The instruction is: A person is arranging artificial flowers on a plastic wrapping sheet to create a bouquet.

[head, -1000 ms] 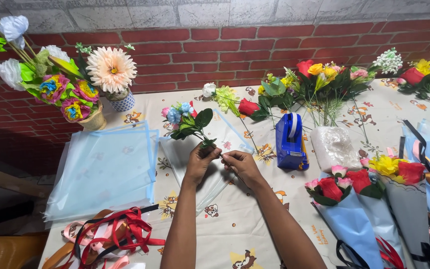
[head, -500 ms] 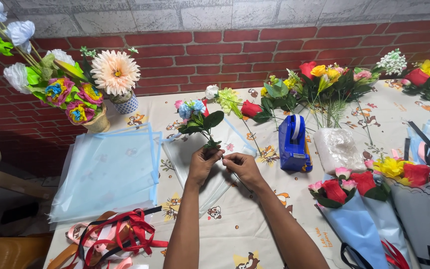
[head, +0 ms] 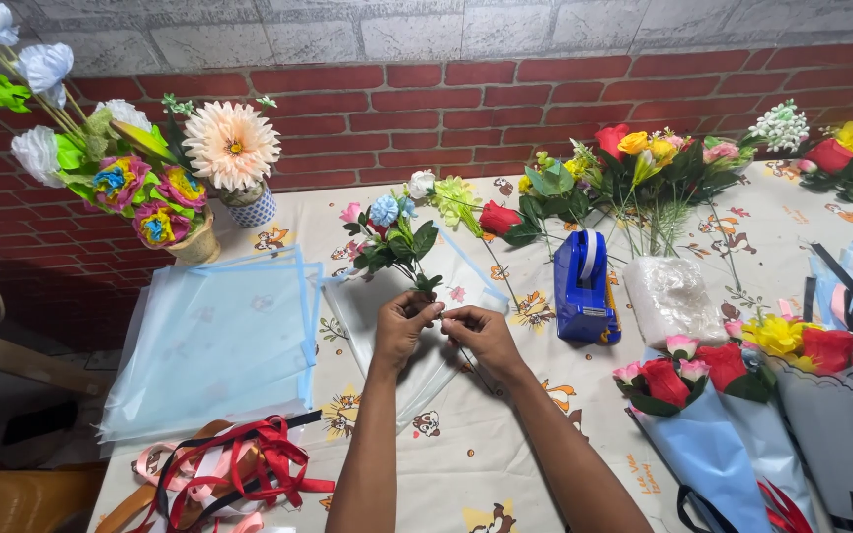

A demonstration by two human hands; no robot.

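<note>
Both hands meet over a clear wrapping sheet on the patterned table. My left hand grips the stems of a small bunch of artificial flowers with pink and blue blooms and dark green leaves. My right hand pinches the same stems just beside it, fingertips nearly touching the left hand. The blooms point away from me toward the brick wall.
A stack of pale blue wrapping sheets lies at the left, ribbons below it. A blue tape dispenser and clear plastic bundle sit to the right. Wrapped bouquets lie at right, loose flowers behind, vases at left.
The hands and the flower bunch have stayed together over the clear sheet; the bunch has tilted slightly upright and the view has shifted a little.
</note>
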